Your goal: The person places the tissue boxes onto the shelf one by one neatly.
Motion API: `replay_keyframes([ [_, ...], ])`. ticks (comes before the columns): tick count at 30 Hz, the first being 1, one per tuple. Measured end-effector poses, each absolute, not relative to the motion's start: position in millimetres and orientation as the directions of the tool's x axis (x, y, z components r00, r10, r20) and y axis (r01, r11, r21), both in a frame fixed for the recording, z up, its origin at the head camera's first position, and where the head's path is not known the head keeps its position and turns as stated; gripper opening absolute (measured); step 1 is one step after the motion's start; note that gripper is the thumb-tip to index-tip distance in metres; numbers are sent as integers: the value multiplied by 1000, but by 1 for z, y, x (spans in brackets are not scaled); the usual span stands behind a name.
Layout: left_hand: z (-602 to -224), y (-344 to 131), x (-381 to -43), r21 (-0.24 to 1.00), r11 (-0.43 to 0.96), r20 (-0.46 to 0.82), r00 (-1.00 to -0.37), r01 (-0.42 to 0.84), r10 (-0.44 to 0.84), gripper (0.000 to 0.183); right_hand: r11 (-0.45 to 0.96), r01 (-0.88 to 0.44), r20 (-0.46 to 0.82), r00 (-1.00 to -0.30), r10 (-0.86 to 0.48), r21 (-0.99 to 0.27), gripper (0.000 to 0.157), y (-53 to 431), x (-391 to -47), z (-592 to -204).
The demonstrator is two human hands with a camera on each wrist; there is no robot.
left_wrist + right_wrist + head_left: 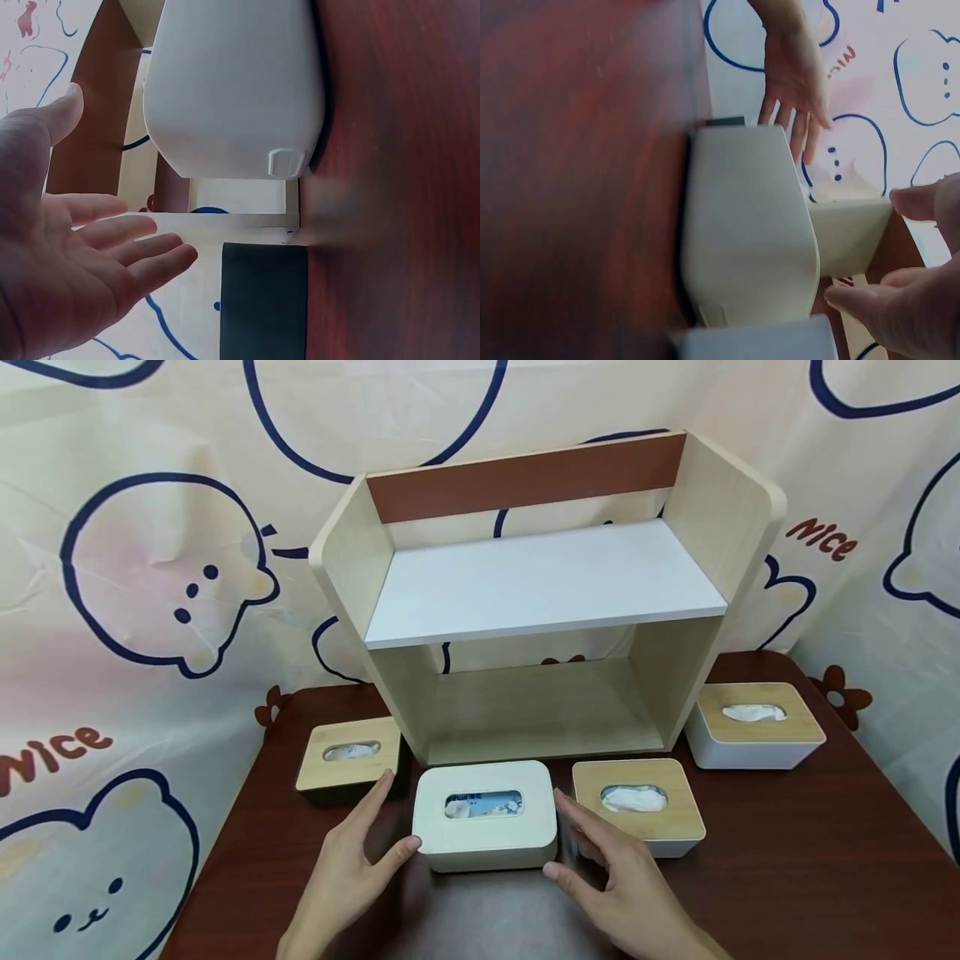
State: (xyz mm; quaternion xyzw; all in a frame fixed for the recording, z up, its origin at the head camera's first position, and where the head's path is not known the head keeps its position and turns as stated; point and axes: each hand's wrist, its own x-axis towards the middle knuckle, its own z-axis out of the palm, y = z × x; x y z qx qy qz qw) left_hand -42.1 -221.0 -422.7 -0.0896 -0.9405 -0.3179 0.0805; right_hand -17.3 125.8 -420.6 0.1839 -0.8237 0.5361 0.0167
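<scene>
A white tissue box [486, 843] with an oval slot sits on the dark table in front of the shelf; a blue printed packet shows through the slot. My left hand [347, 868] is beside its left end, thumb and fingers extended. In the left wrist view, this hand [90, 259] appears apart from the box [232, 82]. At the right end is my right hand [618, 877], its fingers spread and loosely bent. It grips nothing, and the right wrist view shows it [907, 292] near the box [742, 217]; whether a fingertip touches I cannot tell.
A two-tier wooden shelf [543, 714] with a white middle board [540, 581] stands behind. A dark green wood-lidded tissue box [351, 756] is at left. Two white ones with wooden lids, one nearer [637, 785] and one farther [761, 727], stand at right on the table [825, 860].
</scene>
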Motion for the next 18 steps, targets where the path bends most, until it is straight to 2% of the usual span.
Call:
replay_keyframes([
  [6, -425, -218, -39, 606, 770, 206, -974, 201, 93, 84, 296, -270, 221, -957, -188, -916, 73, 113, -9, -429],
  [12, -429, -213, -37, 646, 744, 162, -983, 169, 82, 85, 294, -242, 206, -967, -147, -925, 76, 104, -3, -436],
  [18, -438, -209, -40, 749, 656, 52, -995, 94, 83, 92, 292, -85, 42, -988, -150, -953, 81, 100, -7, -442],
])
